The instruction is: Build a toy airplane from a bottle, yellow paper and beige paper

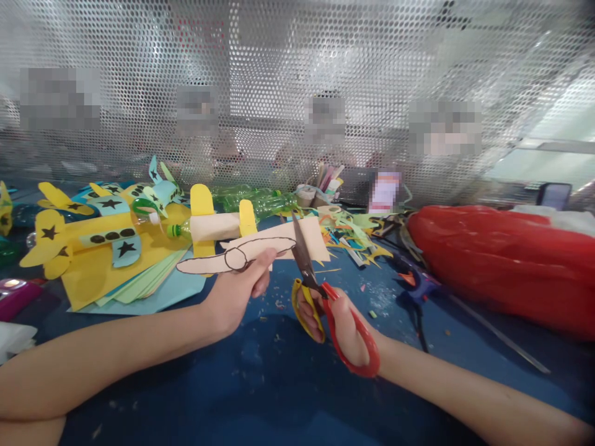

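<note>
My left hand (244,288) pinches a piece of cream paper (264,240) near its lower edge. On the paper a propeller shape with a round hub is drawn in black line; its left part stands cut out along the outline. In my right hand (346,322) is a pair of scissors (304,254) with one red and one yellow handle loop, thumb and fingers through the loops. The blades are parted, pointing up, at the right tip of the drawn shape. Behind the paper lies a bottle plane (216,227) with yellow wings and a cream body.
Yellow and blue paper planes (106,238) and coloured sheets (144,294) lie at left. Green plastic bottles (260,201), cups of sticks (313,195) and paper scraps (353,229) are at the back. A glue gun (418,285) and red bag (502,266) lie right. Perforated metal mesh (269,80) borders the table.
</note>
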Action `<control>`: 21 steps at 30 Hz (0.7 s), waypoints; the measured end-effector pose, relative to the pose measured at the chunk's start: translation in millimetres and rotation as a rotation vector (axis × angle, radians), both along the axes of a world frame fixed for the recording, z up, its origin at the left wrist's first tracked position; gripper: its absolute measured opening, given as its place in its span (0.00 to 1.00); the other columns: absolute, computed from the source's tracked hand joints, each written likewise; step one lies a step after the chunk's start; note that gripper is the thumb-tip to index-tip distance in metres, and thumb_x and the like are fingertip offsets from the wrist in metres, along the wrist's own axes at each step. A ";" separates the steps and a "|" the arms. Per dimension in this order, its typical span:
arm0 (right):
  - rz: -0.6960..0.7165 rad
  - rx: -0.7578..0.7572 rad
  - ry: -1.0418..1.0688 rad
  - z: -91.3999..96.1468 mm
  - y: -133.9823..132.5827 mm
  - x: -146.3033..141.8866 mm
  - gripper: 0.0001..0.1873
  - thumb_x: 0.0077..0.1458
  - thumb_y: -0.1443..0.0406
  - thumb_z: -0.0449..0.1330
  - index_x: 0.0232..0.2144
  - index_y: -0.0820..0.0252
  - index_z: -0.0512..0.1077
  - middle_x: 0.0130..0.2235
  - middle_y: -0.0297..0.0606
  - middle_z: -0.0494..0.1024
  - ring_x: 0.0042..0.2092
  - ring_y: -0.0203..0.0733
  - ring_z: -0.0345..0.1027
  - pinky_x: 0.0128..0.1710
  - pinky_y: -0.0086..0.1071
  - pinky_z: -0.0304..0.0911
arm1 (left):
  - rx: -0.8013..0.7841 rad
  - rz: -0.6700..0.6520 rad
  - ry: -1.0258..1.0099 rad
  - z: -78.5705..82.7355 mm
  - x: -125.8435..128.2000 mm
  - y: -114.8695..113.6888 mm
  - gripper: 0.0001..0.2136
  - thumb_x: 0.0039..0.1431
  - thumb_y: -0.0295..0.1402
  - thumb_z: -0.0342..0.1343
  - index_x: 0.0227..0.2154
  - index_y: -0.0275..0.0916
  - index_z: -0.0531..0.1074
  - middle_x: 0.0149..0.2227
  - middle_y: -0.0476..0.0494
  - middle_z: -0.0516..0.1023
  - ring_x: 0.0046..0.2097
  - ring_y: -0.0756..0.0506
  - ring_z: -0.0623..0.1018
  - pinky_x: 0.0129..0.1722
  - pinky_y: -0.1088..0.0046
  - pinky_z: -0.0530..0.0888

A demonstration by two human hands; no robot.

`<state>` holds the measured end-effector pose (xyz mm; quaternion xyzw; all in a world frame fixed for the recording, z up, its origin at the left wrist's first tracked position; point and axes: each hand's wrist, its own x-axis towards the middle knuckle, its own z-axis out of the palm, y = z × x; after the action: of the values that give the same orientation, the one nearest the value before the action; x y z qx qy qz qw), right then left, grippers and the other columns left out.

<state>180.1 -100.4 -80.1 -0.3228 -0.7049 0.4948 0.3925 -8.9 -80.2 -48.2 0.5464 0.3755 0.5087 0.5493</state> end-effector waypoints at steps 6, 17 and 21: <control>-0.016 0.011 -0.029 -3.0 6.5 6.3 0.37 0.56 0.32 0.36 0.21 0.55 0.56 0.19 0.29 0.57 0.18 0.32 0.51 0.17 0.29 0.53 | -0.024 0.031 -0.069 3.5 0.1 3.3 0.22 0.61 0.48 0.56 0.18 0.39 0.64 0.15 0.56 0.53 0.22 0.52 0.56 0.24 0.71 0.55; -0.015 -0.001 -0.196 17.8 13.6 12.0 0.36 0.58 0.34 0.39 0.18 0.55 0.56 0.17 0.30 0.60 0.17 0.32 0.53 0.18 0.30 0.54 | 0.065 0.101 0.018 3.2 -7.9 22.4 0.25 0.63 0.45 0.54 0.13 0.39 0.59 0.15 0.53 0.57 0.22 0.53 0.58 0.26 0.71 0.57; -0.021 -0.017 -0.183 18.3 10.5 10.3 0.37 0.56 0.32 0.38 0.20 0.55 0.57 0.17 0.29 0.59 0.17 0.32 0.53 0.17 0.29 0.54 | 0.064 0.138 0.075 5.5 -9.8 23.1 0.25 0.64 0.46 0.53 0.14 0.39 0.60 0.15 0.53 0.57 0.22 0.52 0.59 0.26 0.71 0.57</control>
<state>190.3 -89.9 -61.8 -0.3774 -0.7302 0.4651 0.3288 -18.7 -57.0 -42.7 0.5551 0.4163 0.5362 0.4808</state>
